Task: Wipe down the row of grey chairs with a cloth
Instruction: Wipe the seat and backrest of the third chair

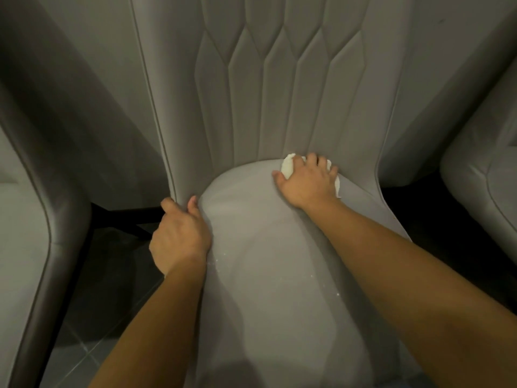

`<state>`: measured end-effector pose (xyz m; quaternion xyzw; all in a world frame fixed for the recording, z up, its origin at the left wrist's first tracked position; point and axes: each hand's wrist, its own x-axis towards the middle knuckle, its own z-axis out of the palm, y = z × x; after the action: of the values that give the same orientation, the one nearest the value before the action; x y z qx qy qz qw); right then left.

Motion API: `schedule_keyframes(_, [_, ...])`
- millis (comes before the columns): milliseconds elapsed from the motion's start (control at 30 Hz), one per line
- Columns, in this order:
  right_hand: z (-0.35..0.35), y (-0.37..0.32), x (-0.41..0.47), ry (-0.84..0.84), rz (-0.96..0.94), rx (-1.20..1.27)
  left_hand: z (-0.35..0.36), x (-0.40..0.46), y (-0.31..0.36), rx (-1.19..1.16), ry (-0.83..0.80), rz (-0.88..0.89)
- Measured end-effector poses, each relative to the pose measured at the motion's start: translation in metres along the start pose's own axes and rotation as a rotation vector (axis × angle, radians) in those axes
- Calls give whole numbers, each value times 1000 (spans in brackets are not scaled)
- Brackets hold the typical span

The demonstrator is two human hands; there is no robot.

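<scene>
Head view.

Right hand (307, 180): palm down, fingers curled over a white cloth (288, 168), pressing it into the crease where seat meets backrest. Cloth sits under the palm and fingers; a crumpled lobe shows between thumb and forefinger, and a thin strip pokes out past the little-finger side. Bunched, soft, unmarked.

Left hand (179, 236): grips the left side edge of the middle grey chair (268, 275), thumb on the seat side, fingers wrapped round the piped edge beyond it, fingertips hidden behind the edge.

Middle grey chair: lies beneath and ahead of both hands. Seat is smooth pale grey upholstery, rounded at the back, with a few tiny bright specks near the left wrist and below the right forearm. Backrest rises just past the right hand, quilted in long stitched diamond-and-rib panels, with a piped seam running down toward the left hand.

Left grey chair (33, 219): outward of the left hand, darker glossy outer shell, pale seat.

Right grey chair (481, 169): outward of the right hand, partly in frame.

Floor (84, 345): dark tiles below the left forearm.

Writing, labels, brands: none legible.
</scene>
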<state>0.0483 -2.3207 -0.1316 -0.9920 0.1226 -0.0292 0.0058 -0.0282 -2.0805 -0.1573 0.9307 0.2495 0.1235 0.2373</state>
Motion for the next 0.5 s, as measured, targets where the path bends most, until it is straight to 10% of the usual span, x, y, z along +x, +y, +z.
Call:
schedule_keyframes(133, [-13,-32,2,-140,64,147,0,-1,-1,-29,11,4])
schedule_keyframes(500, [-9,-72,-46,-129,-510,93,-8,-4,4,-64,13,15])
